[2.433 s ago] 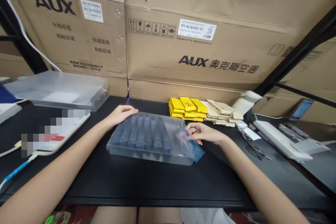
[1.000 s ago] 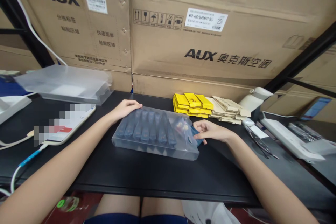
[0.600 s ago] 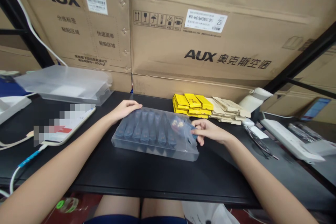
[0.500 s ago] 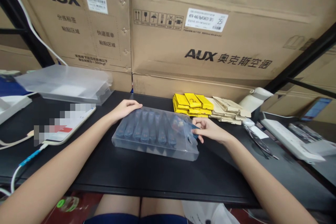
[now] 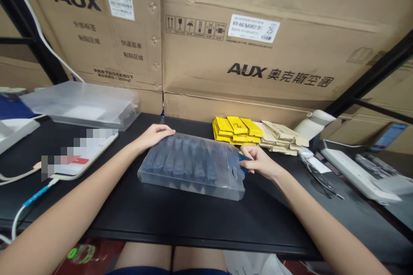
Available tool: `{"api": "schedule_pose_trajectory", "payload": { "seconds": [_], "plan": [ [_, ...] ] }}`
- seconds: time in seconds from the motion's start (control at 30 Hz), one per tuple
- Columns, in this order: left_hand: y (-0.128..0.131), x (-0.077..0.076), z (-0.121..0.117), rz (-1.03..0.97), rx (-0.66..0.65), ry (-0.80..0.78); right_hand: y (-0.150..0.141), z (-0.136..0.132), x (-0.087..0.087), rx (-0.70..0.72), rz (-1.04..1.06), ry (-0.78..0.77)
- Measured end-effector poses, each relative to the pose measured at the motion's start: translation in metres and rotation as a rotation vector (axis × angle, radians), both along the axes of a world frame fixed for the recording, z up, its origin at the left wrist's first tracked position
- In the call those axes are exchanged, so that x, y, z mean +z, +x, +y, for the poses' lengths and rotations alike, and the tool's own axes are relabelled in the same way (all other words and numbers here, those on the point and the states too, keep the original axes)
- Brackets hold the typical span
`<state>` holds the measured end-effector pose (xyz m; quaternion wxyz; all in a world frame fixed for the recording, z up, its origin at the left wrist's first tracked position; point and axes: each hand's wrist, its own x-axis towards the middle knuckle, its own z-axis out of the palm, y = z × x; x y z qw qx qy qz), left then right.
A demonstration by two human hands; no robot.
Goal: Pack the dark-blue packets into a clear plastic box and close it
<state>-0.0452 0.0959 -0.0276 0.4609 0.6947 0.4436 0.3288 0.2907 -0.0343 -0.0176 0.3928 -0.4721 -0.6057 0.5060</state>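
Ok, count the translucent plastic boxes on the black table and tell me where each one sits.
2. One translucent plastic box of dark packets lies mid-table between the left hand and the right hand; another translucent plastic box sits far left by the cardboard cartons. More may be hidden.

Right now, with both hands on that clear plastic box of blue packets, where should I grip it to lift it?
Probably by its two short ends, coming in from left and right. The clear plastic box lies flat and long across the black table; the left hand rests on its far left corner, and the right hand is at its right end flap.
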Motion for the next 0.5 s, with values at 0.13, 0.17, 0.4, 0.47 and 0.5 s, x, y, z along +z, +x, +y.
{"api": "schedule_pose_trajectory", "payload": {
  "seconds": [0.13,0.17,0.4,0.47,0.5],
  "plan": [
    [-0.0005,0.0003,0.0003,0.010,-0.001,-0.002,-0.0026,-0.0026,0.0020,0.007,-0.045,0.000],
    [-0.0007,0.0002,0.0006,0.016,-0.005,-0.004,-0.0028,-0.0033,0.0032,0.020,-0.059,0.002],
    [-0.0014,0.0013,0.0015,0.030,-0.028,0.010,-0.0025,-0.0052,0.0096,0.056,-0.244,0.035],
    [-0.0021,0.0019,0.0019,0.033,-0.016,0.007,-0.0038,-0.0047,0.0082,0.052,-0.257,0.028],
    [-0.0027,0.0021,0.0024,0.035,-0.011,0.010,-0.0047,-0.0042,0.0068,0.044,-0.255,0.019]
  ]
}}
